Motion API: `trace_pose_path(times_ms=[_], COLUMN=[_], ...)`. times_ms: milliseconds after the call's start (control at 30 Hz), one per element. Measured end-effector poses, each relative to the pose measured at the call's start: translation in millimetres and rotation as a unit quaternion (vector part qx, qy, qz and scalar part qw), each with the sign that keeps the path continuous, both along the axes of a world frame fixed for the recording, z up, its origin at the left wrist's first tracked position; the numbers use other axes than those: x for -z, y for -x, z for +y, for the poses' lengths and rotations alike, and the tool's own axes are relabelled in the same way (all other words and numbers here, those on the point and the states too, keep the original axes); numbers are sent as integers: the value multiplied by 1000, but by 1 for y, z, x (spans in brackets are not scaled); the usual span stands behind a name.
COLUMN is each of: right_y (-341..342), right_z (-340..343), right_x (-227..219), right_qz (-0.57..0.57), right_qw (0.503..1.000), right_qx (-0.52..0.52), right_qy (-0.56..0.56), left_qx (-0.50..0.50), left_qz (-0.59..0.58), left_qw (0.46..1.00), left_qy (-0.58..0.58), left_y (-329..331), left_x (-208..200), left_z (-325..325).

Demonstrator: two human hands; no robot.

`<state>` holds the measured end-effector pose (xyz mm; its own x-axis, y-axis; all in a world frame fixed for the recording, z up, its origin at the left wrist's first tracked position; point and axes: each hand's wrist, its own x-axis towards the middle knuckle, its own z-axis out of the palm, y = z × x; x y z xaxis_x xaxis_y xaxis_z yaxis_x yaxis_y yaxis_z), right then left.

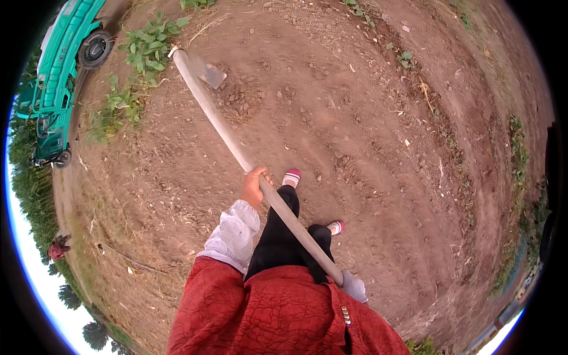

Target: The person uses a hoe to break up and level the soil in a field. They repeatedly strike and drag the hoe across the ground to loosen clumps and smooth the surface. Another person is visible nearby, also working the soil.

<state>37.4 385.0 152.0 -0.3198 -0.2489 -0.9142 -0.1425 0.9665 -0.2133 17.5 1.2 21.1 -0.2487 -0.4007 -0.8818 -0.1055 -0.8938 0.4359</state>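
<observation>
A hoe point(217, 122) with a long pale wooden handle runs slantwise from the upper left to my waist. My left hand point(254, 185) is closed around the middle of the handle. The metal blade point(212, 76) is at the far end, a little blurred, over or against loose clods; whether it touches the soil I cannot make out. Beside the handle's near end shows a light grey cuff point(354, 287) at my right side. My right hand's fingers are hidden there.
Brown soil spreads around my feet. Leafy green plants point(149, 46) grow close to the hoe's head. A green three-wheeled truck point(61, 74) stands at the upper left. A person in red point(58, 248) is at the far left. A thin stick point(135, 260) lies on the ground.
</observation>
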Motion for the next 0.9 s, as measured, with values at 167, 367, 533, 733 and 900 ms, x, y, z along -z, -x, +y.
trace_pose_path(times_ms=[167,367,533,733,900], right_y=[2,-4,5,-26,-53], right_z=[-34,8,42,132,211], right_x=[38,14,15,21,-2], right_qz=[-8,-76,-85,-101,-52], right_qw=[999,987,911,903,990], right_qx=[-33,62,213,209,104], right_qy=[34,-127,-342,-361,-79], left_qx=[19,50,45,31,56], left_qz=[21,-19,13,21,-21], left_qw=[1000,999,999,999,998], left_qy=[13,-6,-14,-22,-7], left_y=[19,14,14,-25,-34], left_x=[15,53,41,45,23], left_z=[-58,-3,55,126,205])
